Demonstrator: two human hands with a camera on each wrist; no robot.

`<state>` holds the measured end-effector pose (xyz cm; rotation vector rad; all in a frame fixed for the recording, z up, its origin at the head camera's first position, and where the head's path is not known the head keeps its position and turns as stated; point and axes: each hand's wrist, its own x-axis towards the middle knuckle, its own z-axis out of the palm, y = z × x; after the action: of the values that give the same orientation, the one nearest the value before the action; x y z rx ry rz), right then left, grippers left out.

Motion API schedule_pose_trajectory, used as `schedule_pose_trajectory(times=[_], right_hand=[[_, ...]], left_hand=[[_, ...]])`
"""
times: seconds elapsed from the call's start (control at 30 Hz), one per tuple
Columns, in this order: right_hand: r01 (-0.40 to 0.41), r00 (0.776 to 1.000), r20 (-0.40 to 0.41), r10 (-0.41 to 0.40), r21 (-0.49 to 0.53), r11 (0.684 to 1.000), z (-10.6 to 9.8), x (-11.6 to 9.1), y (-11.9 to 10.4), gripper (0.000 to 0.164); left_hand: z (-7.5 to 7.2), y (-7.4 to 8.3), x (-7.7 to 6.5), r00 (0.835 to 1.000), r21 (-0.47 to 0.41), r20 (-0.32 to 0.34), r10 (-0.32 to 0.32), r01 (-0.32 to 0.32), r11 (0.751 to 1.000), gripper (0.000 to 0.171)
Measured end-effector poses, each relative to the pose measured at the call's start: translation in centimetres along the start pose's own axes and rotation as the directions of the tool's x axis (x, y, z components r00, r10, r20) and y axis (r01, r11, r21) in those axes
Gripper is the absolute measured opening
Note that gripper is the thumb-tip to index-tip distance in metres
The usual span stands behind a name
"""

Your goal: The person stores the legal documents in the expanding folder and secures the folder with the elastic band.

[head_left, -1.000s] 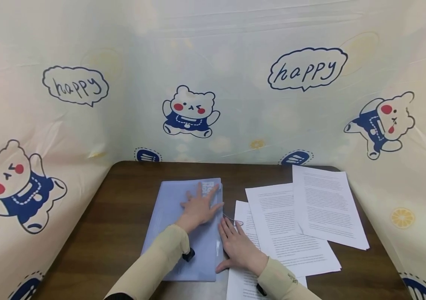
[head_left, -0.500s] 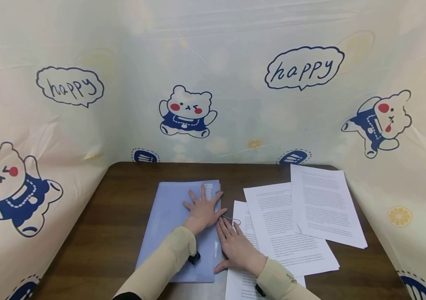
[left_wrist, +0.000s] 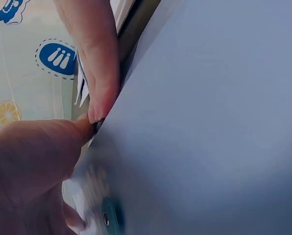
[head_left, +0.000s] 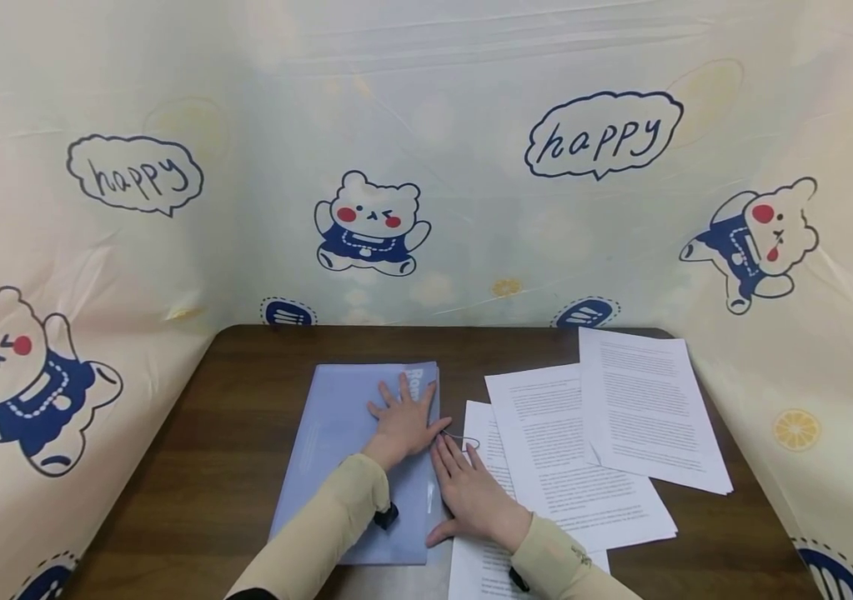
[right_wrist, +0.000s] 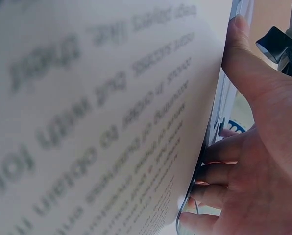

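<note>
A translucent blue folder [head_left: 351, 450] lies on the table. My left hand [head_left: 402, 425] rests spread on its upper right part, partly covering white lettering. At the folder's right edge, the left thumb meets the fingertips of my right hand [head_left: 474, 496]. That hand lies with straight fingers along the edge, beside the printed sheets. A thin dark cord [head_left: 471, 439] loops out from where the hands meet. In the left wrist view a round teal disc [left_wrist: 111, 216] with a metal centre sits on the folder [left_wrist: 205, 107]. Whether any finger holds the cord is hidden.
Three overlapping batches of printed paper spread over the table's right side: a near one [head_left: 486, 558], a middle one [head_left: 576, 450] and a far one [head_left: 654, 408]. The dark wooden table [head_left: 193, 450] is walled by a printed curtain [head_left: 471, 208].
My left hand has slid slightly right and nearer on the folder, and its thumb now meets the right fingertips. The right hand stays nearly in place. The head view has shifted slightly.
</note>
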<state>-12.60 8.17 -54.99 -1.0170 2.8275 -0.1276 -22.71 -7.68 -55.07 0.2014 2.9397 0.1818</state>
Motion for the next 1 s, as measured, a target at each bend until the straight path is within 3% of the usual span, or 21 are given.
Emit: schedule_pose_trajectory(times=[0.2, 0.43, 1.0], right_hand=[[-0.006, 1.0, 0.006, 0.006, -0.012, 1.0, 0.0, 0.1, 0.0, 0.133], [-0.012, 1.0, 0.015, 0.012, 0.007, 1.0, 0.0, 0.1, 0.0, 0.133], [-0.015, 1.0, 0.017, 0.015, 0.006, 1.0, 0.4, 0.1, 0.2, 0.127]], left_hand=[[-0.1, -0.6, 0.2, 1.0, -0.023, -0.02, 0.016, -0.017, 1.0, 0.074], [0.3, -1.2, 0.6, 0.999, -0.116, -0.041, 0.026, -0.031, 0.993, 0.063], [-1.5, -2.0, 0.4, 0.999, -0.28, 0.001, 0.044, -0.042, 0.959, 0.058]])
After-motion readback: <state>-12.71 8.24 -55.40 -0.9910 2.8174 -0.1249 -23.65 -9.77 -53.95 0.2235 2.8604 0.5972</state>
